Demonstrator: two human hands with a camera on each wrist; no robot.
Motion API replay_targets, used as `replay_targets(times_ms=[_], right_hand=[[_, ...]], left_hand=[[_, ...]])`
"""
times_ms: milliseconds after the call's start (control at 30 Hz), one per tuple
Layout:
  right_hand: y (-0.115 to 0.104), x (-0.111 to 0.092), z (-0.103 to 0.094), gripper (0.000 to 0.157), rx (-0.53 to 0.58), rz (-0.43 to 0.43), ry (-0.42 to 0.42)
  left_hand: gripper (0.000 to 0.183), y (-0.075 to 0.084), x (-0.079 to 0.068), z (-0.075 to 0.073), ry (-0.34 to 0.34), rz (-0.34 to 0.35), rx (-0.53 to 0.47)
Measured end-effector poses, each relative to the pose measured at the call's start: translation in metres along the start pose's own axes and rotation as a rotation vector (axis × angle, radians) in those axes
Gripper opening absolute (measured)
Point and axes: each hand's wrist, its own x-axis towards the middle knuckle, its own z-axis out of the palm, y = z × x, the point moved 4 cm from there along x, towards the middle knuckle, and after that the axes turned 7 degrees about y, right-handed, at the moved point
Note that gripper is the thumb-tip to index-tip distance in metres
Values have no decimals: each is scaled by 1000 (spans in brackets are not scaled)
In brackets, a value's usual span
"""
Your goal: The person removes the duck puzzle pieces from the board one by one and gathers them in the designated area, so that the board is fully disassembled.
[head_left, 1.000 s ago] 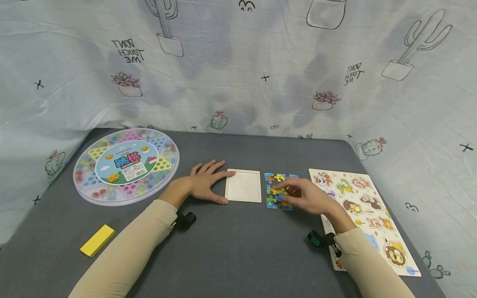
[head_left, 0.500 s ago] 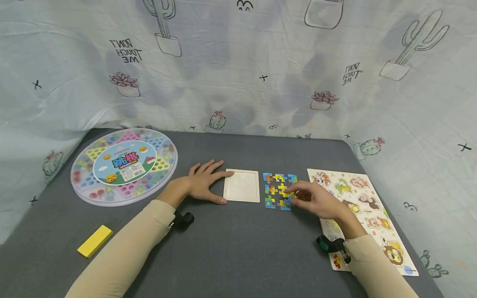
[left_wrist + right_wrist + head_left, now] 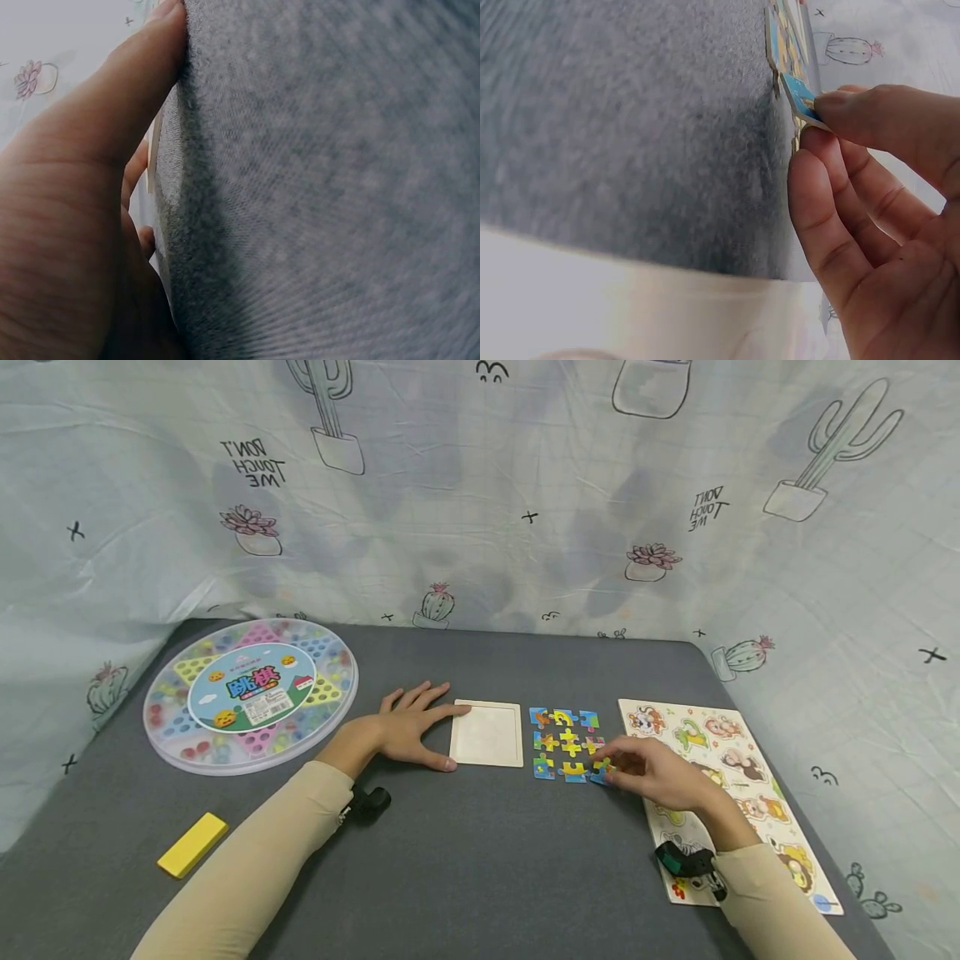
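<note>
My left hand (image 3: 411,733) lies with spread, straight fingers at the left side of a small pale wooden puzzle tray (image 3: 487,735). Its index fingertip touches the tray's far left corner, and the thumb rests by the near left corner. To the right of the tray, several blue and yellow jigsaw pieces (image 3: 568,742) sit in loose rows. My right hand (image 3: 660,772) pinches the near right jigsaw piece (image 3: 799,99) between thumb and fingers. In the right wrist view that piece is tilted, one edge raised. The right fingers partly cover the piece above it.
A round Chinese checkers box (image 3: 251,693) stands at the back left. Nearer the left forearm is a yellow block (image 3: 192,845). Under the right wrist lies a wooden board with animal pictures (image 3: 693,735). Printed cloth (image 3: 480,552) hangs behind the grey table (image 3: 480,868).
My right hand has moved right and slightly nearer, from the middle pieces to the near right corner piece, uncovering the middle ones. The left hand stays in place at the tray.
</note>
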Motion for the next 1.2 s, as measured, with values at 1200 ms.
replay_targets(times_ms=[1200], right_hand=[[1,1,-2,21,-153,68,-32]], left_hand=[[101,12,-3,-3,7,17,-30]])
